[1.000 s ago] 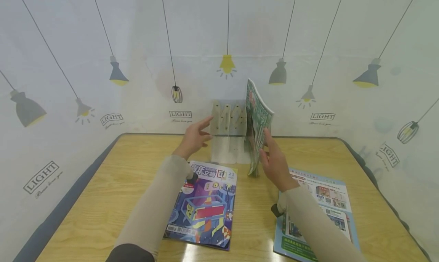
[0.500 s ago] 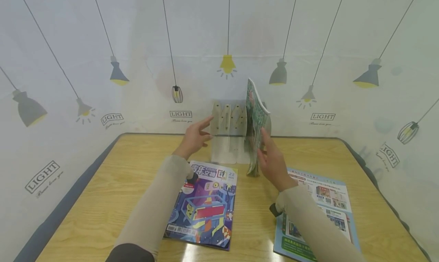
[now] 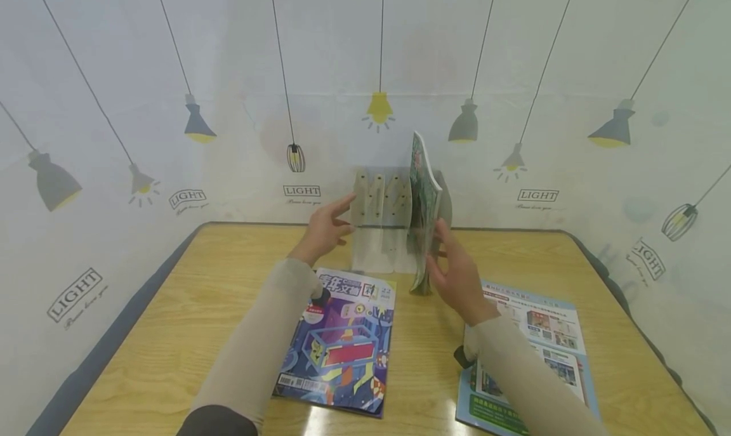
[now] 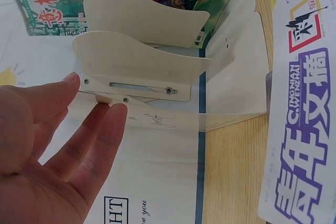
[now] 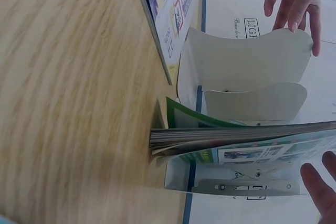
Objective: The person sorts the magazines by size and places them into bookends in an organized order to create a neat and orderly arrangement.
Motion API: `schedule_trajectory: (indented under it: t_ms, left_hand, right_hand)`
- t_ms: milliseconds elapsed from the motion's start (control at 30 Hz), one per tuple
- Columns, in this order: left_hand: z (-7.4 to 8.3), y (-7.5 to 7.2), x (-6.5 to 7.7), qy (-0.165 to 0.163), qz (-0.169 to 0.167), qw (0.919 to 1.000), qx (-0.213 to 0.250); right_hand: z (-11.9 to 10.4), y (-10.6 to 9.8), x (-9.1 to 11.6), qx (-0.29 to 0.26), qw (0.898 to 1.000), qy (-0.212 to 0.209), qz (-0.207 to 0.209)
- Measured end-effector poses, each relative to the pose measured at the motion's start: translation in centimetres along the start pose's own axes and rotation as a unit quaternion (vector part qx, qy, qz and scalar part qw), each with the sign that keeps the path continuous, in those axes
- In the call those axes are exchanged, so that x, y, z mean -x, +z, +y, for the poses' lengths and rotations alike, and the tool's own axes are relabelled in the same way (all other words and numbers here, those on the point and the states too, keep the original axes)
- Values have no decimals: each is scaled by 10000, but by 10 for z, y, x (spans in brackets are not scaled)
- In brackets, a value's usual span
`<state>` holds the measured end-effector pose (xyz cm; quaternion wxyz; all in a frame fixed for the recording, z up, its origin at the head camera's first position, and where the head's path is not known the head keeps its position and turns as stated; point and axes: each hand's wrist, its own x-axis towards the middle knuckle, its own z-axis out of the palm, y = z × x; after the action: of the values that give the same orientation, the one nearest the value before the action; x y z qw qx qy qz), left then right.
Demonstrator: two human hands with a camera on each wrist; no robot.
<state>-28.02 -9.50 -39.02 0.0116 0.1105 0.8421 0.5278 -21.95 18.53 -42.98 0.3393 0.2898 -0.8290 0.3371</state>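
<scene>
Two hands flank the rack (image 3: 374,245), and the green magazine (image 3: 424,195) is the mover! Over the last second its near top corner has swung toward nine o'clock, uncovering the rack's right end panel (image 3: 447,201) just behind it. It now stands nearly upright at the rack's three o'clock side, between the dividers and that panel; for the work in hand, I'd call that better lined up with its slot.

Right hand (image 3: 457,271), at four o'clock from the rack, has eased along with it: fingers loosely extended, gripping nothing I can see, close by the magazine, contact too fine to call. Left hand (image 3: 322,233) hasn't budged at nine o'clock, fingers parted, tips touching the rack's left end panel (image 5: 252,56).

Down on the wooden table (image 3: 171,322), a purple magazine (image 3: 342,341) lies flat toward seven o'clock from the rack, a pale blue one (image 3: 548,325) toward four, under the right forearm. Behind it all hangs a pale backdrop (image 3: 228,42) printed with lamps, the yellow lamp (image 3: 379,109) up at twelve.
</scene>
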Motion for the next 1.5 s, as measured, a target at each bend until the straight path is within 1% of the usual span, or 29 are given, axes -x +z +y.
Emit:
schedule_trajectory:
  t_ms: [133, 300, 400, 600, 767, 967, 1067, 1167, 1267, 1333, 1433, 1500]
  left_hand:
    - [1, 1, 1, 61, 12, 10000, -5]
    - [3, 1, 2, 93, 16, 10000, -28]
    - [4, 1, 2, 104, 36, 9999, -36]
    - [3, 1, 2, 77, 28, 10000, -27]
    - [2, 0, 2, 9, 33, 10000, -25]
    - [2, 1, 2, -61, 26, 10000, 35]
    - [4, 1, 3, -60, 29, 10000, 21]
    - [5, 1, 4, -41, 44, 10000, 27]
    - [5, 2, 4, -14, 56, 10000, 41]
    - [4, 2, 4, -1, 57, 10000, 25]
    - [2, 3, 3, 12, 77, 10000, -29]
    - [1, 3, 3, 27, 99, 9999, -72]
  right_hand:
    - [5, -6, 7, -32, 9998, 130, -165]
    - [14, -16, 20, 87, 9988, 258, -415]
    - [20, -22, 27, 161, 9978, 268, -585]
    - [28, -36, 41, 401, 9932, 470, -984]
    - [36, -45, 50, 549, 9852, 832, -1397]
    - [42, -57, 60, 354, 9759, 1228, -1767]
    - [44, -63, 64, 265, 9715, 1333, -1943]
    - [47, -68, 69, 320, 9666, 1416, -2112]
    - [51, -73, 74, 360, 9600, 1600, -2271]
    - [53, -76, 77, 432, 9542, 1801, -2350]
    - [59, -81, 82, 582, 9433, 2130, -2480]
    - [63, -85, 86, 772, 9351, 2330, -2556]
